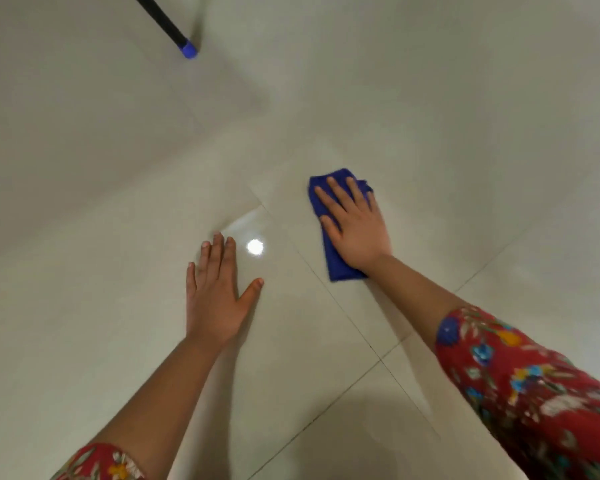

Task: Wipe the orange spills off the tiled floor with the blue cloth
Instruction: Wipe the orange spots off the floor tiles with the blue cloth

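A folded blue cloth [332,261] lies flat on the pale tiled floor [118,168], right of centre. My right hand [355,226] presses down on top of it, palm flat and fingers spread, covering most of the cloth. My left hand [215,292] rests flat on the bare tile to the left of the cloth, fingers apart, holding nothing. No orange spill shows on the tiles around the cloth; anything under the cloth is hidden.
A black pole with a blue tip [189,50] touches the floor at the upper left. A bright lamp reflection [255,246] shines on the tile beside my left hand. Grout lines cross near the bottom centre.
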Tool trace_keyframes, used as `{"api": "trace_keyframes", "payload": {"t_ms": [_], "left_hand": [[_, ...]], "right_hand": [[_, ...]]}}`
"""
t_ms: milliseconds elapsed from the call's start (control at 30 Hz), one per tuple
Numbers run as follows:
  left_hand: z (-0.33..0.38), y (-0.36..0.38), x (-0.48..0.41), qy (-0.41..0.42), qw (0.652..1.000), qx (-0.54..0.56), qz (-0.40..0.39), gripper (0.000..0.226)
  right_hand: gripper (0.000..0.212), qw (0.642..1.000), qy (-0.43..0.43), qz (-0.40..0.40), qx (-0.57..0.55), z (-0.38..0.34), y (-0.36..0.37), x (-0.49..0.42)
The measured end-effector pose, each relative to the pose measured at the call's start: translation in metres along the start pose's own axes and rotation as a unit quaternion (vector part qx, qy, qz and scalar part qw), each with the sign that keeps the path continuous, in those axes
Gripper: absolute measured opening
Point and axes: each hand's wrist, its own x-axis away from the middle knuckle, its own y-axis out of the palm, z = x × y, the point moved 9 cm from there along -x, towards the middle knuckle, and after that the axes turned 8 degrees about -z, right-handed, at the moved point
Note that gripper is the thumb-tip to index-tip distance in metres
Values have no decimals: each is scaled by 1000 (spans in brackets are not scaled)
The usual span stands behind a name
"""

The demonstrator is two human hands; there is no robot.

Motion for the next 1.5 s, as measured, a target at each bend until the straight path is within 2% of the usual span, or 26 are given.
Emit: {"api": "trace_keyframes", "payload": {"t_ms": [100, 167, 200, 300, 367, 433, 500, 567, 633, 700, 767, 800, 833, 867, 933, 1000, 1033, 1067, 1167, 1200, 1267, 1333, 1367, 1433, 1467, 1500], "left_hand": [[-22, -5, -2, -27, 1000, 14, 5, 83], [-24, -7, 4, -26, 999, 31, 13, 78], [-25, -9, 9, -28, 998, 44, 23, 74], [-39, -18, 33, -64, 993, 70, 73, 63], [-55, -24, 50, -89, 990, 60, 87, 60], [-84, -33, 76, -100, 991, 31, 81, 59], [-105, -36, 95, -69, 997, -4, 42, 62], [-124, -33, 114, -38, 998, -54, -13, 67], [-141, -32, 137, -24, 995, -82, -46, 71], [-150, -30, 153, -14, 994, -85, -69, 75], [-155, -28, 170, 7, 993, -84, -87, 78], [-156, -26, 179, 16, 992, -80, -93, 78], [-157, -23, 186, 20, 992, -78, -98, 78], [-158, -20, 192, 21, 992, -77, -98, 77], [-162, -13, 203, 17, 993, -74, -92, 77], [-168, -4, 212, -4, 994, -69, -80, 77], [-176, 0, 218, -25, 995, -57, -74, 77], [-182, 3, 223, -47, 996, -44, -67, 76], [-197, 16, 251, -110, 993, 6, -49, 74], [-200, 19, 261, -119, 992, 15, -43, 73], [-210, 26, 283, -138, 989, 33, -41, 71], [-229, 27, 299, -172, 983, 56, -25, 70], [-238, 27, 301, -191, 979, 67, -18, 70], [-261, 26, 313, -240, 966, 95, 7, 70], [-269, 25, 319, -258, 960, 105, 23, 70], [-275, 25, 323, -272, 955, 115, 35, 70]], "right_hand": [[54, 991, 131, 19, -15, 45, -16, -26], [54, 981, 191, 13, -26, 33, -19, -53], [55, 986, 165, 9, -17, 1, -18, -65], [63, 1000, -5, -18, -13, -143, 17, -62], [57, 995, -92, -38, -21, -222, 45, -29], [54, 980, -174, -95, -12, -278, 67, 19], [55, 976, -205, -75, 19, -273, 71, 53], [55, 983, -180, -39, 20, -228, 64, 62], [55, 994, -104, -25, 28, -162, 54, 58], [56, 1000, 10, 4, 23, -91, 33, 45], [56, 995, 100, 16, -2, -65, 23, 34], [56, 993, 112, 18, -10, -76, 22, 35], [57, 995, 96, 20, -2, -100, 25, 41], [58, 999, 44, 20, 15, -135, 31, 55], [55, 990, -129, -13, 53, -206, 62, 111], [53, 967, -242, -53, 56, -224, 76, 167], [54, 966, -245, -59, 50, -210, 74, 170], [55, 977, -201, -46, 50, -185, 69, 160], [59, 999, 32, -15, 37, -114, 49, 119], [60, 998, 52, -8, 33, -124, 47, 111], [61, 998, -31, -6, 49, -199, 59, 114], [59, 977, -201, -25, 65, -296, 87, 149], [58, 954, -290, -42, 71, -332, 101, 176], [54, 883, -455, -90, 73, -380, 123, 231], [53, 855, -504, -99, 75, -385, 126, 238], [52, 847, -518, -93, 77, -382, 126, 229]]}}
